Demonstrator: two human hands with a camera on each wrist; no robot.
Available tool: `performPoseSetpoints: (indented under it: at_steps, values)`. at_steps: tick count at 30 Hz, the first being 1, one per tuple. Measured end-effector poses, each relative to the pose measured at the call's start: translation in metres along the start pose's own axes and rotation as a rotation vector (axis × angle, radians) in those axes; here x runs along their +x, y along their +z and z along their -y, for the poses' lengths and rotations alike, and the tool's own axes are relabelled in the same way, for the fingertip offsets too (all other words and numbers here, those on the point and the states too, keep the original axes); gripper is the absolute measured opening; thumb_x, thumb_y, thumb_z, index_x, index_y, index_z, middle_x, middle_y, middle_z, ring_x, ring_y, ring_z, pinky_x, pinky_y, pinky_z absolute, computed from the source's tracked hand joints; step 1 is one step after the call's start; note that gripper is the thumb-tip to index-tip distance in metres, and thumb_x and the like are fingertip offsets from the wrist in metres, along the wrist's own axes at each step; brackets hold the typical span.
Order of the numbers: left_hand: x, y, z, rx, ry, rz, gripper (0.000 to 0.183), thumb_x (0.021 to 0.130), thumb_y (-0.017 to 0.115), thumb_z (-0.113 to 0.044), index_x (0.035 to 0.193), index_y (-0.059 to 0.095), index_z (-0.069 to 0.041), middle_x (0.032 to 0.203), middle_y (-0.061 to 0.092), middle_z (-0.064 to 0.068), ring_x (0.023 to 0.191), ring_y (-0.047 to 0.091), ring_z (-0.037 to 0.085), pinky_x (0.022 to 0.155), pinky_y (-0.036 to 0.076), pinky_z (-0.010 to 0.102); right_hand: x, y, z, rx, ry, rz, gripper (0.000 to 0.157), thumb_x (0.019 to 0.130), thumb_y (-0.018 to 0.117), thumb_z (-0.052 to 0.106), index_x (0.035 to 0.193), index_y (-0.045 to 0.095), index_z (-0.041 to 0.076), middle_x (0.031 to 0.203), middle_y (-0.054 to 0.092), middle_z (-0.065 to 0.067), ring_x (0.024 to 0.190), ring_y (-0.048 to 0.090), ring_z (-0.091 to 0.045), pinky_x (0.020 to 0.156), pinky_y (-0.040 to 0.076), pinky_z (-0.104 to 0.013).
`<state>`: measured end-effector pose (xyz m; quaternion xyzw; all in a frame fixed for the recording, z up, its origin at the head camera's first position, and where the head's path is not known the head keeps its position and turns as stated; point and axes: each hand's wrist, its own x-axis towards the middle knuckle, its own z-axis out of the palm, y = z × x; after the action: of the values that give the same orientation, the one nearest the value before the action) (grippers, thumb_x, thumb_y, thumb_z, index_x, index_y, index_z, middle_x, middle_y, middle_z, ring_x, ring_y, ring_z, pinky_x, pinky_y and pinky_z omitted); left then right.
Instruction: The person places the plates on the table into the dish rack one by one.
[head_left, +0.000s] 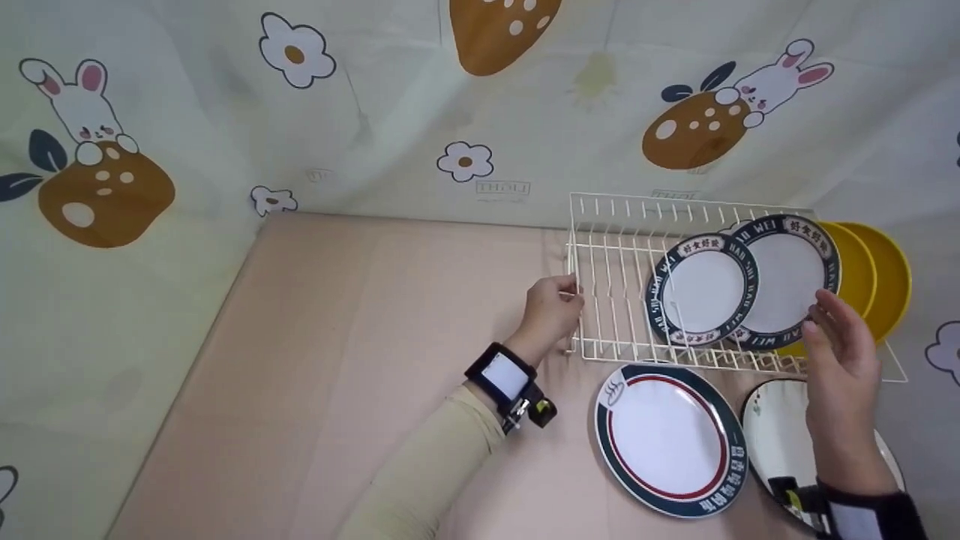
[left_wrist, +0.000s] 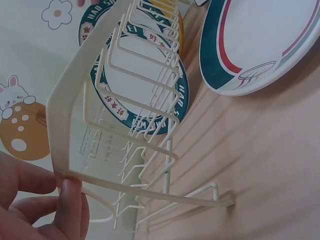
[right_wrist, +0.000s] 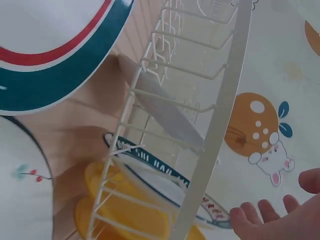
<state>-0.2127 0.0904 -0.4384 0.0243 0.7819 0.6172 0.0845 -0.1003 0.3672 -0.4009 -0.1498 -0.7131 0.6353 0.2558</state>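
My left hand point(head_left: 551, 309) pinches the left end of a cream wire dish rack point(left_wrist: 59, 115) between thumb and fingers. In the rack stand a smaller white plate with a dark green lettered rim point(head_left: 709, 292), a larger matching plate point(head_left: 791, 274) behind it, and two yellow plates point(head_left: 891, 281) at the right. Near the larger plate's right edge, my right hand point(head_left: 844, 360) is held with its fingers loosely bent and nothing in its grasp. In the right wrist view the fingertips point(right_wrist: 239, 217) come close to that plate's rim; whether they touch is unclear.
On the pinkish table point(head_left: 360, 360) before the rack lies a white plate with a green rim and red ring point(head_left: 667, 435). A dark-edged white plate point(head_left: 776, 420) lies right of it, partly under my right arm. A patterned cloth point(head_left: 375, 135) hangs behind the rack.
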Motion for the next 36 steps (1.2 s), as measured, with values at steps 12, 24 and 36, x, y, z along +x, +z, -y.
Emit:
performPoseSetpoints:
  at_steps: [12,24,36]
  values:
    - [0.000,0.002,0.000,-0.004,-0.023,-0.006,0.038,0.086,0.058,0.002,0.124,0.059,0.002,0.102,0.067,0.009,0.090,0.064,0.015,0.069,0.053,0.015,-0.026,-0.035,-0.030,-0.010,0.056,-0.320,0.038,0.096,0.050,0.005,0.132,0.044,0.015,0.131,0.050,0.004,0.125,0.043,-0.011,0.108,0.034,-0.015]
    - [0.001,0.002,-0.001,-0.001,-0.023,-0.020,0.037,0.086,0.058,0.002,0.123,0.059,0.002,0.102,0.067,0.010,0.089,0.064,0.015,0.068,0.053,0.015,-0.035,-0.038,-0.069,-0.482,0.476,-0.087,0.055,0.097,0.045,0.013,0.148,0.026,0.026,0.153,0.028,0.001,0.140,0.027,-0.019,0.112,0.034,-0.040]
    - [0.000,0.001,-0.002,0.007,-0.028,0.005,0.038,0.088,0.057,0.000,0.126,0.057,0.002,0.105,0.065,0.009,0.092,0.063,0.014,0.070,0.053,0.016,-0.029,-0.018,-0.074,-0.907,0.233,0.637,0.069,0.094,0.056,0.017,0.150,0.019,0.003,0.153,0.011,-0.030,0.136,0.016,-0.052,0.106,0.025,-0.065]
